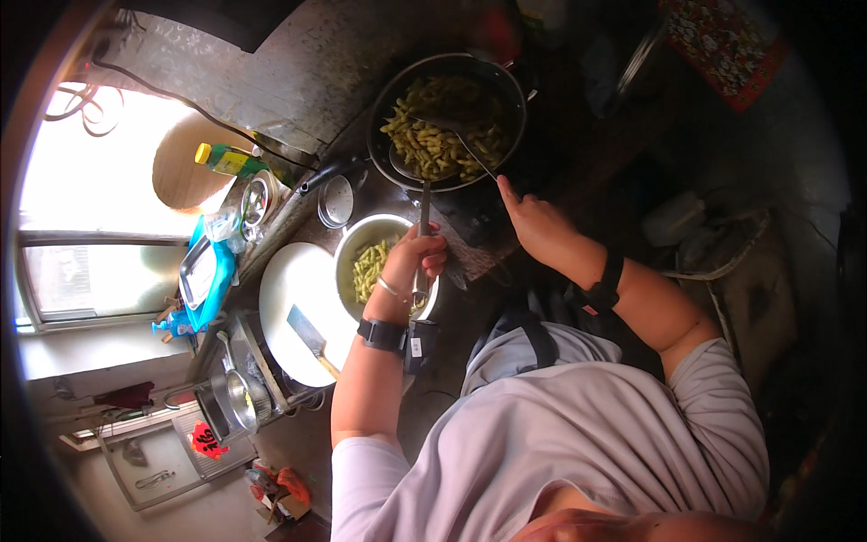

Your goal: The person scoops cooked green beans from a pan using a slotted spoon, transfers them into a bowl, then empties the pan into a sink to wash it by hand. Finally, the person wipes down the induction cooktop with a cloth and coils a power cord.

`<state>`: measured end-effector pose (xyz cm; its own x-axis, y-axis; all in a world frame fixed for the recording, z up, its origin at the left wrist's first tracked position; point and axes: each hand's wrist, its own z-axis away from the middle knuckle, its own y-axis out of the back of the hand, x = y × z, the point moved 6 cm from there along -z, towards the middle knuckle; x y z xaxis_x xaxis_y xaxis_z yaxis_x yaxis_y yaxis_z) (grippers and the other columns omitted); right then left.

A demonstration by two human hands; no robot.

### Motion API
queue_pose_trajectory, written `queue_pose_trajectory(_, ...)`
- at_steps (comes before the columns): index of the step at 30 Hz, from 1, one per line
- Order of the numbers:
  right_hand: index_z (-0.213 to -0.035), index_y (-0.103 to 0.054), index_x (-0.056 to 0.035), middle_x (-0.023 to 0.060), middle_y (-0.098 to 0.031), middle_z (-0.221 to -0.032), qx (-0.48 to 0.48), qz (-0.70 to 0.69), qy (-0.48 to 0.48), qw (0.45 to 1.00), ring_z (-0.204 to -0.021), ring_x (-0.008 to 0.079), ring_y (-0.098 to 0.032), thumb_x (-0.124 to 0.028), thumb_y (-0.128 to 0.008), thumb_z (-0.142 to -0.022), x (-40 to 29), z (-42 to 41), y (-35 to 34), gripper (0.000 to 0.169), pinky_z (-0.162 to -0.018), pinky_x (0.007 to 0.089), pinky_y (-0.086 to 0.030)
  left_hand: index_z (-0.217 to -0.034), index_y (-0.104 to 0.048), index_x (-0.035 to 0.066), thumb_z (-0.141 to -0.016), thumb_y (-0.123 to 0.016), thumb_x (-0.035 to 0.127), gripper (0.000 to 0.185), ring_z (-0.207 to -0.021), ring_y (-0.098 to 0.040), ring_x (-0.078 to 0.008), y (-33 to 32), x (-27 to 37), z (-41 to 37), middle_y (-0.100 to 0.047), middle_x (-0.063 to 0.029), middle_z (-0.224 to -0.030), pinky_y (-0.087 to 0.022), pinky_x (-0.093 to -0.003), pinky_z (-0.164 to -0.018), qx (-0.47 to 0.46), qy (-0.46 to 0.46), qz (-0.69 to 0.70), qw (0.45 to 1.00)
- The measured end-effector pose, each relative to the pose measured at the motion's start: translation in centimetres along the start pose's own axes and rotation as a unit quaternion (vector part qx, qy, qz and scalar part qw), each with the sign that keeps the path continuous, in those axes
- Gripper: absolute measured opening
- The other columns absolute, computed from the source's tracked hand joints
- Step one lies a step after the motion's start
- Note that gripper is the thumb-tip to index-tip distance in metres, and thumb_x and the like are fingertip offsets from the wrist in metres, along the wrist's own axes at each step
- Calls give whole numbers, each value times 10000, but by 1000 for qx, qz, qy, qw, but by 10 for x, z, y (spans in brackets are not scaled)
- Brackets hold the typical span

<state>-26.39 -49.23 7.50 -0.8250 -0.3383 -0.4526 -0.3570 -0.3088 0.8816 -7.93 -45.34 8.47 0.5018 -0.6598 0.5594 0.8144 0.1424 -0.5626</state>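
Note:
A dark wok (376,122) holds many edamame pods (433,146). My left hand (416,261) is closed around the metal handle of a ladle or skimmer (425,203), whose round head lies among the pods at the wok's near left side. My right hand (542,220) grips a metal spatula (477,152) from the right, its index finger stretched along the handle; the blade is among the pods. Below my left hand stands a light metal bowl (344,261) with more green pods (369,271), partly hidden by that hand and wrist.
Left of the bowl, a white round board (288,271) carries a cleaver (308,332). Small stacked bowls (336,200) stand near the wok. By the window are a green bottle (234,160) and a blue tray (220,271). A metal strainer (244,400) lies by the sink at lower left.

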Motion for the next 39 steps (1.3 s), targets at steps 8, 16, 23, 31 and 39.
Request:
queue_pose_trajectory(8,-1384,-142,-22,249,-546,-854,15,-3,3,1000,-729,371,-585,41,-421,-762,-13,5,20,685,-616,417,-491,-965,-472,47,-832,-447,-29,155,-443,-380,-36,-10,15,22,-444,-7,-698,-288,-157,-371,-6,-31,24,999)
queue_pose_trajectory(16,-1346,-195,48,240,-561,-785,94,26,58,994,-678,354,-598,-8,-426,-786,-29,8,58,609,-571,405,-501,-1000,-501,31,-848,-426,-16,175,-447,-385,-34,-25,48,39,-460,-9,-712,-282,-158,-356,-37,-52,-4,998)
queue_pose_trajectory(23,-1336,-217,55,242,-565,-774,110,20,50,992,-670,351,-600,-18,-431,-790,-34,13,75,591,-571,405,-503,-1004,-512,31,-854,-430,-16,178,-454,-381,-28,-39,60,50,-443,5,-697,-286,-155,-358,-45,-67,-32,996)
queue_pose_trajectory(31,-1337,-210,57,241,-564,-784,88,23,36,995,-690,347,-600,-9,-431,-790,-32,16,75,594,-589,399,-502,-983,-509,35,-852,-433,-17,160,-444,-367,-24,-39,56,48,-437,5,-696,-256,-156,-351,-33,-55,-24,998)
queue_pose_trajectory(39,-1342,-203,52,244,-563,-803,66,17,30,997,-689,341,-598,4,-425,-788,-32,18,72,599,-594,391,-503,-967,-506,31,-848,-437,-23,148,-441,-358,-23,-38,51,45,-431,7,-690,-254,-151,-353,-47,-45,-6,998)
